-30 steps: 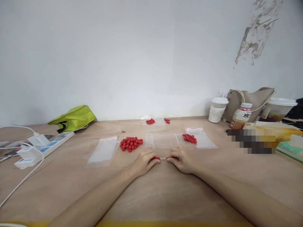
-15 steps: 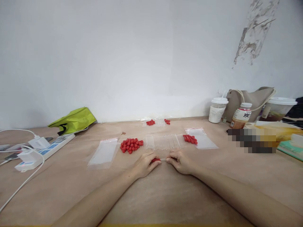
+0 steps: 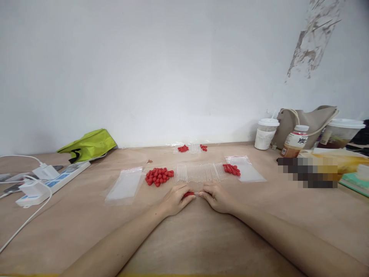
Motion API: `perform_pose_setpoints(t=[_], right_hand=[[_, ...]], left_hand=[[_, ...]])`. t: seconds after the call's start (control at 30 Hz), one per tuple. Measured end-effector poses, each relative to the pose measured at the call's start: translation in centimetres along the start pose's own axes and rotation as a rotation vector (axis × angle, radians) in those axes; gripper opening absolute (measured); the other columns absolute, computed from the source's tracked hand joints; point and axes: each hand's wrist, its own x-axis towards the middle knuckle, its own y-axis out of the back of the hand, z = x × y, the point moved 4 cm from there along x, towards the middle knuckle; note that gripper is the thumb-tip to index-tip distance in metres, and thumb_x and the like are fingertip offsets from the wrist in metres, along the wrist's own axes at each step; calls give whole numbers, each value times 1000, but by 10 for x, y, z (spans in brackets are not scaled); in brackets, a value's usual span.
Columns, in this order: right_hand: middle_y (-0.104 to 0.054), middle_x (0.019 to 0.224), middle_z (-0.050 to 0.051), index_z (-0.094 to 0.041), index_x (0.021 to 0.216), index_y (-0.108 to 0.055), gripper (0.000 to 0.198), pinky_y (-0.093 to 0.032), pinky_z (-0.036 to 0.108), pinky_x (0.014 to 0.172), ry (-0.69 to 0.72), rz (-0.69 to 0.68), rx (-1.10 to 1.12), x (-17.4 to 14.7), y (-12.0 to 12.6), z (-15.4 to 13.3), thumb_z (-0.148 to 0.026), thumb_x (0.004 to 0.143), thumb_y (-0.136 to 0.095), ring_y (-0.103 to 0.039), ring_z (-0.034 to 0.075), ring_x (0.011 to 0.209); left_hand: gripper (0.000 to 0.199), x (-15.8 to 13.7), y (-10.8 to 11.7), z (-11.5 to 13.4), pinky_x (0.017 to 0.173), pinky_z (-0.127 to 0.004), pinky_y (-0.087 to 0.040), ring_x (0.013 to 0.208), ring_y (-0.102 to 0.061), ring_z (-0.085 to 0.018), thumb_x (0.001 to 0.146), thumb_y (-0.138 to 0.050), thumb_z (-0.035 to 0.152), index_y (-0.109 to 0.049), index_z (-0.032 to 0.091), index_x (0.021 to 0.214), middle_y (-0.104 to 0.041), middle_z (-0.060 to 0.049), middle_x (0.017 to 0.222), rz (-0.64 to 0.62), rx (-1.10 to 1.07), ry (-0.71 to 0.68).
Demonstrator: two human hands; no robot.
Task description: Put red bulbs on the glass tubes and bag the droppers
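My left hand (image 3: 179,199) is closed round a red rubber dropper bulb (image 3: 188,194) lying sideways in its fingers. Facing it, my right hand (image 3: 215,197) pinches a thin clear dropper tube (image 3: 196,194), whose end meets the bulb's mouth; how deep it sits inside I cannot tell. Just beyond the hands lies a row of clear tubes (image 3: 198,172). At its left end is a heap of red bulbs (image 3: 159,176), and at its right end a smaller group of red bulbs (image 3: 231,169).
Flat clear zip bags lie left (image 3: 125,184) and right (image 3: 249,171). By the wall is a bagged set of tubes and bulbs (image 3: 183,148). A power strip (image 3: 66,177) and green bag (image 3: 89,145) are left; a white-lidded cup (image 3: 265,134) and bottle (image 3: 295,141) stand right.
My right hand has shifted slightly left, closer to the left hand. Less of the tube shows between the two hands. The view has moved a little.
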Motion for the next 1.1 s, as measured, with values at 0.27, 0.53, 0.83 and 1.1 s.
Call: perform_pose_setpoints(t=[0.27, 0.53, 0.83, 1.1], right_hand=[[-62, 76, 1, -21, 82, -62, 22, -32, 27, 71, 72, 34, -117, -8, 4, 12, -29, 86, -41, -53, 13, 74], [-59, 69, 2, -17, 75, -60, 25, -30, 29, 68, 115, 62, -204, -6, 7, 6, -22, 86, -38, -50, 12, 65], [-58, 66, 1, -16, 67, -57, 28, -29, 29, 70, 90, 50, -195, -6, 5, 11, -23, 86, -37, -48, 11, 63], [-61, 69, 2, -17, 72, -60, 28, -27, 28, 68, 31, 30, -241, -5, 12, 7, -24, 87, -37, -50, 11, 66]], left_hand=[[16, -5, 11, -7, 71, -28, -38, 76, -53, -17, 85, -47, 28, -60, 19, 87, -61, -3, 80, 66, 10, 43], [16, -1, 7, -5, 70, -29, -36, 73, -52, -17, 85, -47, 26, -60, 17, 83, -60, -3, 74, 57, 49, 18], [16, 1, 7, -2, 70, -30, -37, 71, -51, -17, 84, -48, 27, -60, 16, 81, -59, -4, 71, 75, 37, -25], [12, 6, 6, -8, 72, -30, -37, 73, -54, -16, 83, -51, 26, -60, 18, 83, -62, -2, 74, 81, -2, 24]])
